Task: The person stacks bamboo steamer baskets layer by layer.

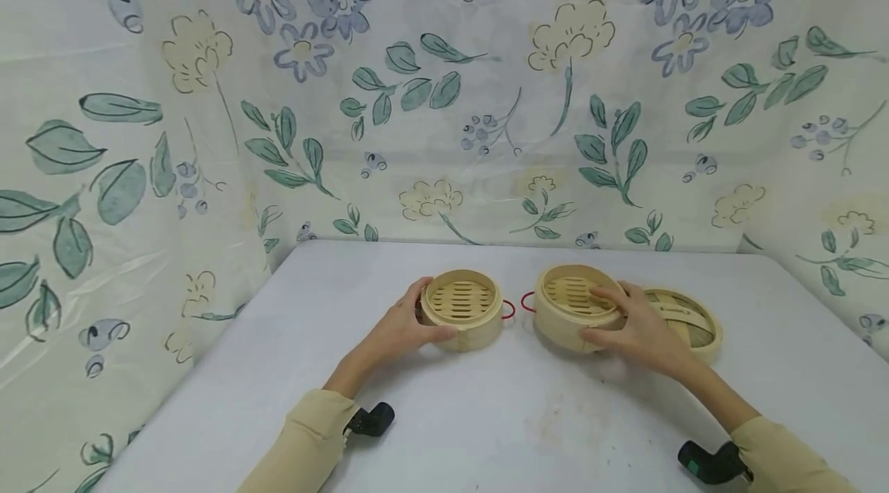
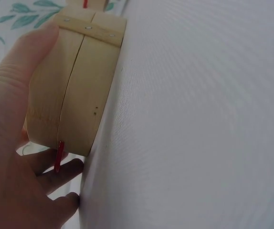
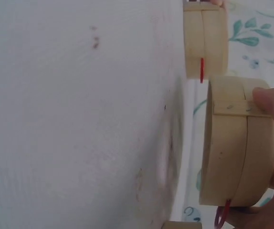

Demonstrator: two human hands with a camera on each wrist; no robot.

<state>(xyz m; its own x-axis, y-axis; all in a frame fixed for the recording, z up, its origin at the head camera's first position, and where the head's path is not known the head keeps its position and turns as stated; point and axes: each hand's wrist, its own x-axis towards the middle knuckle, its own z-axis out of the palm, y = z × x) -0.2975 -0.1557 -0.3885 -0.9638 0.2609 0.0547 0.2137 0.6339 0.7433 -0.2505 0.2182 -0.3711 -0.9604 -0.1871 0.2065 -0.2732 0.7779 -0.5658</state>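
Bamboo throughout; left hand (image 1: 403,331) curls round the left steamer basket (image 1: 461,309), thumb on its near wall, basket flat on the white table (image 1: 486,416); right hand (image 1: 635,331) grips the right steamer basket (image 1: 576,306), tilted, near edge raised; baskets just apart; woven lid (image 1: 687,319) behind the right hand; bare tabletop nearer, floral cloth (image 1: 444,92) at the far edge.

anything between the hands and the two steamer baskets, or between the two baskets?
No. The left hand already grips the left basket, and the right hand grips the right basket, which is tilted. Only bare table shows in the gap between them. The lid lies behind the right hand.
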